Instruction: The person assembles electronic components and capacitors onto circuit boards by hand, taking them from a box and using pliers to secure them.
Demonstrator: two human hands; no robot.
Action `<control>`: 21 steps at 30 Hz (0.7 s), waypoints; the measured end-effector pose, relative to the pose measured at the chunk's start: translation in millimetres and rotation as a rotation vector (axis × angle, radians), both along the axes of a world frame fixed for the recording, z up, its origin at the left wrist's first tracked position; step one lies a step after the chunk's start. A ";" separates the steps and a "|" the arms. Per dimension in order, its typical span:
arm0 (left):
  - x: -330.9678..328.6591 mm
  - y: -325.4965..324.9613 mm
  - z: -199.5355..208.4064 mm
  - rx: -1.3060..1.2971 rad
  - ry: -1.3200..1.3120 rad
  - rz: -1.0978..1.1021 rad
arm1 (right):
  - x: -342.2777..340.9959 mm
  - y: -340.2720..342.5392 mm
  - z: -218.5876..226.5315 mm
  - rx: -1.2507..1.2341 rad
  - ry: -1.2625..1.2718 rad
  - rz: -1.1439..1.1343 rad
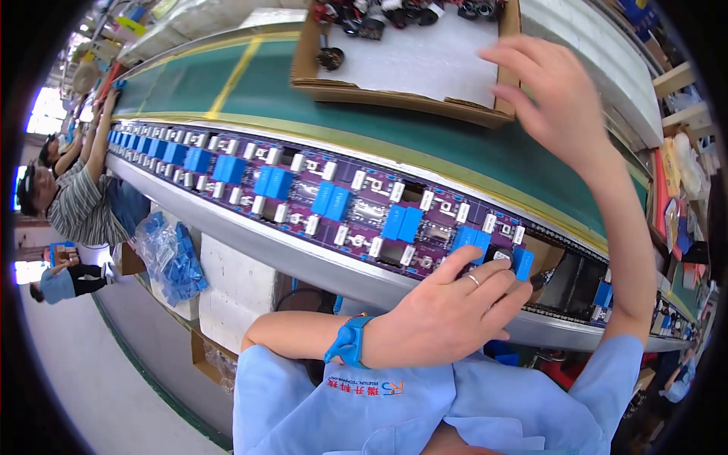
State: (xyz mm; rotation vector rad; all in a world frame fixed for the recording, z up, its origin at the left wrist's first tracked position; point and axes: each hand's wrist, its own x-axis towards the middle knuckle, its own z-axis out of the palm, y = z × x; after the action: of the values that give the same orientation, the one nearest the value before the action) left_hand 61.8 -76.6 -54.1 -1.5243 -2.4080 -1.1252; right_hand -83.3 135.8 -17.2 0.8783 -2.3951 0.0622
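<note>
My left hand (447, 318), with a ring and a blue wristband, bends over the right end of a purple circuit board (364, 186). Its fingertips close at a small black round component (501, 255) with a pale top, between two blue block components; the underside of the grip is hidden. Above the right wall of a cardboard box (409, 98), my right hand (557, 98) is slightly blurred, thumb and fingers apart, with nothing seen in it. Several black round parts with red wires (371, 19) lie at the box's far side, and one (330, 58) sits near its left wall.
Boards with blue blocks and white parts line the metal-edged conveyor (303, 254). Behind runs a green belt (174, 87). A plastic bag of blue parts (178, 258) rests on white foam at the left. A co-worker in a striped shirt (87, 197) reaches to the line.
</note>
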 end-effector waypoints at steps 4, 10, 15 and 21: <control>1.9 -29.9 -3.7 -0.013 -0.068 0.075 | -73.3 -68.1 -15.6 -0.164 -0.121 0.038; 0.7 -82.4 -14.8 -0.066 -0.058 0.222 | -107.5 -174.0 -32.6 -0.075 -0.520 -0.224; -12.8 -92.5 -12.1 0.087 0.028 0.270 | -107.4 -147.7 -29.8 -0.241 -0.597 -0.186; -52.1 -101.3 21.7 0.311 0.427 0.474 | -25.5 -104.9 31.4 -0.821 -1.120 0.075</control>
State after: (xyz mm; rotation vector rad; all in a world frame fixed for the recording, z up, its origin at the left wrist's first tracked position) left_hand 9.7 -177.9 -32.4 -0.9134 -2.0299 -0.9036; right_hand -108.8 30.9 14.2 0.5499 -2.7839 1.8271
